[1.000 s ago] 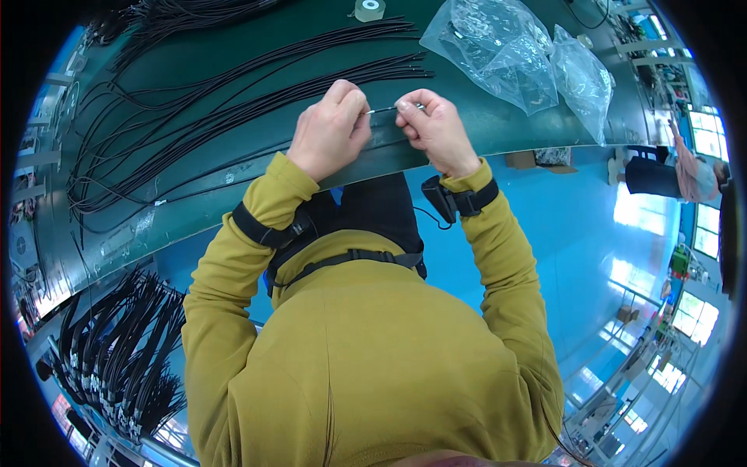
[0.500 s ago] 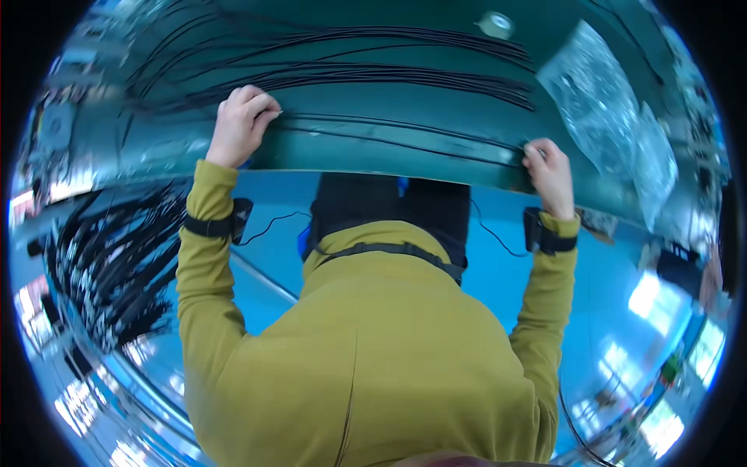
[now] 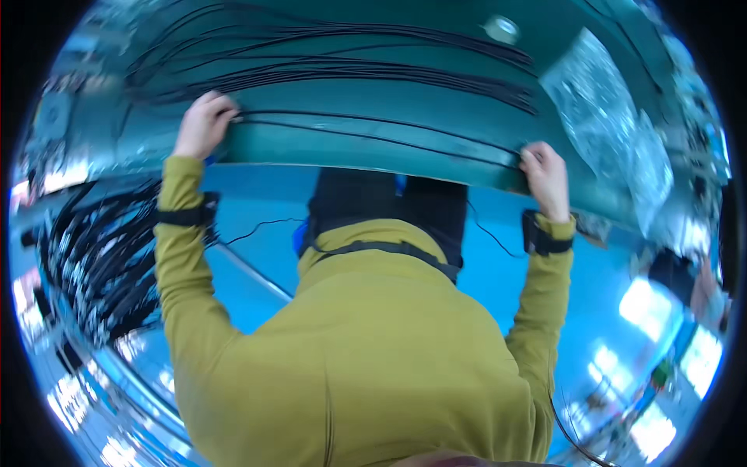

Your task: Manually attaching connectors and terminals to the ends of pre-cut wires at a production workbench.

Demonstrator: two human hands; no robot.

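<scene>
The black cable [image 3: 373, 134] lies stretched along the near edge of the green table [image 3: 327, 152], pinched at one end by the left hand [image 3: 204, 123] and at the other by the right hand [image 3: 543, 173], so it spans the whole gap between them. Behind it, a bundle of black cables [image 3: 334, 66] runs across the tabletop, and clear plastic bags [image 3: 615, 148] sit at the right; their contents are too blurred to tell. A second ago both hands were close together at the middle of the table; they have since drawn wide apart. More black cables [image 3: 93, 257] hang low at left.
</scene>
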